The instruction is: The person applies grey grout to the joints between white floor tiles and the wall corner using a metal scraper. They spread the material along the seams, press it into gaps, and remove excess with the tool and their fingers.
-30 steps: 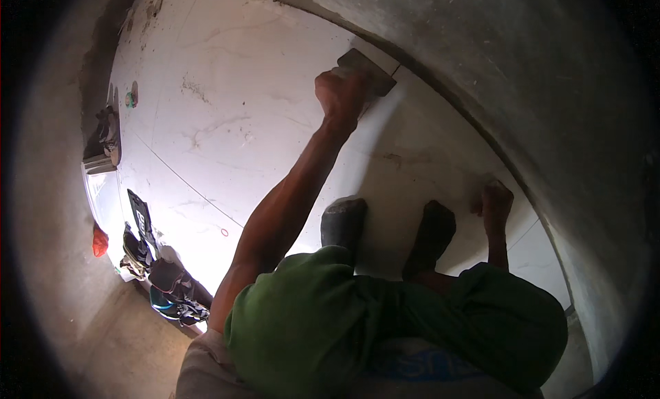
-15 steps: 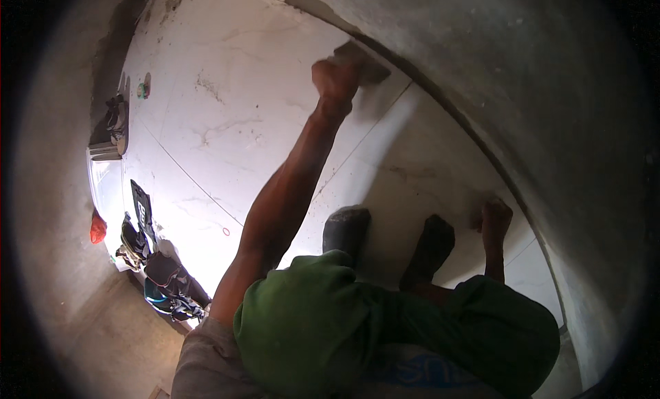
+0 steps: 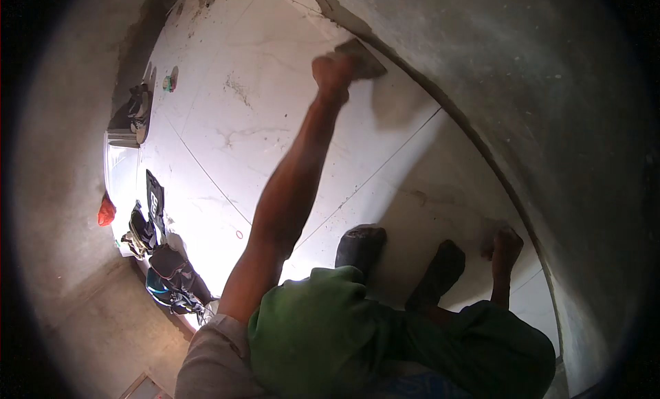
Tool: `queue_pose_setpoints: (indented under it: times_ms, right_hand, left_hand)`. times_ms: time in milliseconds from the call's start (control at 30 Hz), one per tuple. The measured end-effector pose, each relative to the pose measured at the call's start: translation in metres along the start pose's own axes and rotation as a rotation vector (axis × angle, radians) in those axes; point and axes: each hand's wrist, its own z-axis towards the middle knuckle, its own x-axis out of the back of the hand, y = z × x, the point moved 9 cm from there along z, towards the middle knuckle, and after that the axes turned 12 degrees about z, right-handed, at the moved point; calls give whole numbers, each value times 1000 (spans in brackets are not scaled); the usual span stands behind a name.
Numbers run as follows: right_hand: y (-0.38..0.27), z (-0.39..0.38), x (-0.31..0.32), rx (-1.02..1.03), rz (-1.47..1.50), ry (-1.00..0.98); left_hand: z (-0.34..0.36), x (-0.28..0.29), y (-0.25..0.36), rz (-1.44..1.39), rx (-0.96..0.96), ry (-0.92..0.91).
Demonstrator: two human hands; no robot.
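Note:
My left arm reaches far out across the pale tile floor (image 3: 206, 134). The left hand (image 3: 333, 74) is closed on a flat greyish rectangular pad (image 3: 369, 63), which lies against the floor near the foot of the wall; motion blur hides its exact kind. On the right, my right hand (image 3: 507, 246) is curled closed and low over the floor, close to the same wall. What it holds, if anything, is in shadow. My two dark-covered feet (image 3: 361, 248) are between the arms, below them my green-clothed knees (image 3: 309, 330).
A curved-looking grey wall (image 3: 550, 90) with a dark gap along its base bounds the right side. At the left lie a bag with straps (image 3: 172, 265), a black flat case (image 3: 155, 200), shoes (image 3: 140, 110), a red bag (image 3: 106, 212) and a small green roll (image 3: 168, 83).
My left hand with the pad has slid farther away along the wall, beyond the tile joint. The whole view has shifted slightly; my right hand stays near the wall.

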Motion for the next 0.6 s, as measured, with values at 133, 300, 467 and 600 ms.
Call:
queue_pose_setpoints:
  times_ms: [133,300,467,600]
  right_hand:
    - [61,25,28,63,-98,-16]
    - [45,16,24,12,-81,15]
    - [79,30,31,37,-205,-1]
    - [33,14,13,-95,-97,-29]
  left_hand:
    - [24,-7,25,-173,40,-14]
    - [3,4,5,244,8,16]
    - [20,21,49,-15,93,64]
    - [-1,9,63,-149,1,16]
